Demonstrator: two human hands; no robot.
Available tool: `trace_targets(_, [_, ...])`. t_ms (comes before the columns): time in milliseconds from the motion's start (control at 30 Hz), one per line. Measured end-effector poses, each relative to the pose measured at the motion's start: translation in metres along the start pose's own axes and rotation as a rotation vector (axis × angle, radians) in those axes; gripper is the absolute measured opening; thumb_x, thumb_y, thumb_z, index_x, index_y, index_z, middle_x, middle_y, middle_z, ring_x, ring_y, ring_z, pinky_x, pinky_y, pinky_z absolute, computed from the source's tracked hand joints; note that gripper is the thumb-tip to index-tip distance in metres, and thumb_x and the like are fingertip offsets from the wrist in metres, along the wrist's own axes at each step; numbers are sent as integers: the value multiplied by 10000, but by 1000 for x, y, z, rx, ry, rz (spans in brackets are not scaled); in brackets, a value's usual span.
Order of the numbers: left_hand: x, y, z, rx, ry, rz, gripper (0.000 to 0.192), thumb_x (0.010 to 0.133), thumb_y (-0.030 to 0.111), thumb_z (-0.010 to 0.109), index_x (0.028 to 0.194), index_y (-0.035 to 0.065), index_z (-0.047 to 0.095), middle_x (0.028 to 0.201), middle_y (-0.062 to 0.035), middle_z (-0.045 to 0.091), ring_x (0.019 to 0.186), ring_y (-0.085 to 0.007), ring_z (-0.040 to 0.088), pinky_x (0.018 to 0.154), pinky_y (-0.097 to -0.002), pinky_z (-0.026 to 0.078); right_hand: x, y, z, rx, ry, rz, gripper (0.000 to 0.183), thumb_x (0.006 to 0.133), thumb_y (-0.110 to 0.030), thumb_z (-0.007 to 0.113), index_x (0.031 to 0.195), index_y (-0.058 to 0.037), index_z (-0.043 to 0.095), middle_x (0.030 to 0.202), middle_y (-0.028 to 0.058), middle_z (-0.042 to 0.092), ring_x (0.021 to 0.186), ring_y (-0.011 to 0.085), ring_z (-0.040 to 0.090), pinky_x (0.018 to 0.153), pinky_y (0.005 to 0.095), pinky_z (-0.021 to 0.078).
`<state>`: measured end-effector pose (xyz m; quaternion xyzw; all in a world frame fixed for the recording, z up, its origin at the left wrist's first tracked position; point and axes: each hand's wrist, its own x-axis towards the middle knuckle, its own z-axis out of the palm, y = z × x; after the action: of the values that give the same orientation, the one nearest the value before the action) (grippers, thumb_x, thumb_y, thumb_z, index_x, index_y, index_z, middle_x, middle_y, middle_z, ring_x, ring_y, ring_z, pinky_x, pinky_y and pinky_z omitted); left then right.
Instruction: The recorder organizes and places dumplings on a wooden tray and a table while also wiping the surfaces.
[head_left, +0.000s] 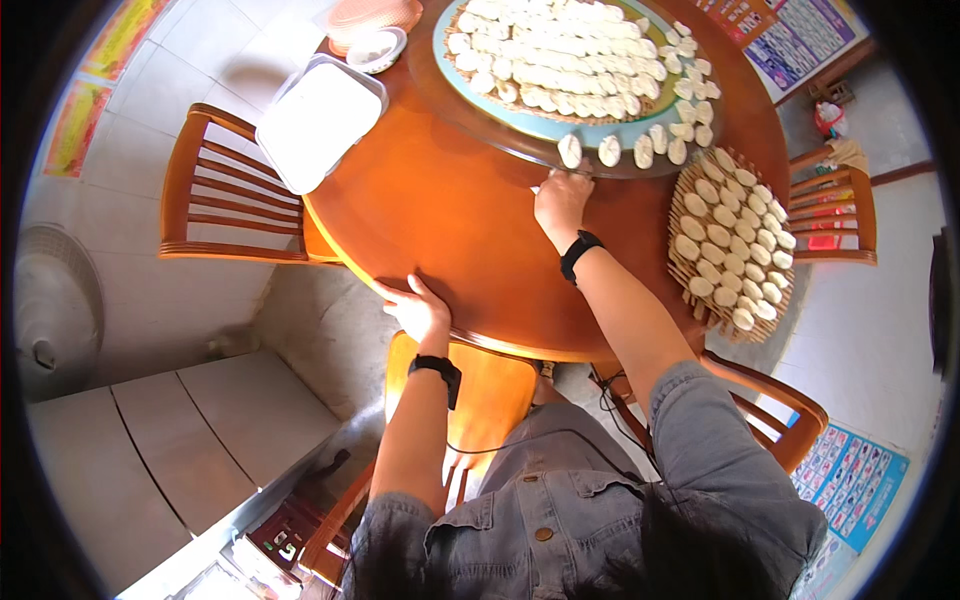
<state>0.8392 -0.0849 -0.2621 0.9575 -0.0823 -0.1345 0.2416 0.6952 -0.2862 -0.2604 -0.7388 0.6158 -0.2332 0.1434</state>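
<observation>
My left hand (421, 309) rests at the near left edge of the round wooden table (450, 217), thumb and fingers apart, holding nothing. Reaching forward, my right hand (564, 201) is at the near rim of a glass turntable (517, 152). Its fingertips are partly hidden, and a small white bit shows beside it. Just beyond it, pale oval dough pieces (609, 151) lie along the glass. Rows of similar pieces (577, 56) cover a woven mat on a large light-blue round tray (469, 84). A second slatted mat (679, 259) holds more flattened ovals at the table's right edge.
A white plastic container (321, 127) is at the table's left edge, near a small round tub (376, 49) and an orange woven basket (373, 21). Wooden chairs (184, 180) surround the table. A black cable (517, 446) crosses my lap. Grey cabinets (180, 442) are at left.
</observation>
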Motion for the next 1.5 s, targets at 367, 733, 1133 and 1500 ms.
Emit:
trace_targets(367, [4, 6, -3, -13, -38, 44, 759, 941, 382, 462, 1473, 94, 3, 1238, -296, 366, 989, -451, 531, 831, -493, 479, -39, 15, -42, -274, -97, -295, 420, 872, -176, 561, 1274, -77, 498, 1339, 388, 317, 1214, 466, 399, 946, 454, 425])
trace_targets(733, [7, -2, -3, 17, -26, 43, 760, 936, 380, 467, 1472, 91, 12, 1238, -306, 354, 999, -465, 522, 840, -502, 472, -13, -54, 25, -13, -124, -234, 633, 831, -172, 532, 1284, 209, 308, 1344, 450, 208, 1297, 562, 175, 1098, 574, 143])
trace_targets(1133, [2, 2, -5, 6, -35, 68, 764, 945, 424, 428, 1474, 106, -23, 1200, -299, 380, 970, -447, 539, 840, -489, 470, 15, -31, 20, -29, -328, -418, 455, 870, -96, 500, 1313, -48, 405, 1387, 229, 353, 1285, 422, 324, 1063, 430, 324])
trace_targets(1500, [3, 6, -10, -1, -40, 61, 755, 943, 410, 440, 1473, 110, -6, 1197, -320, 383, 972, -451, 541, 832, -482, 474, -109, 8, -78, 187, -465, -647, 302, 848, -11, 538, 1142, -79, 553, 1290, 194, 451, 1228, 358, 423, 992, 395, 416])
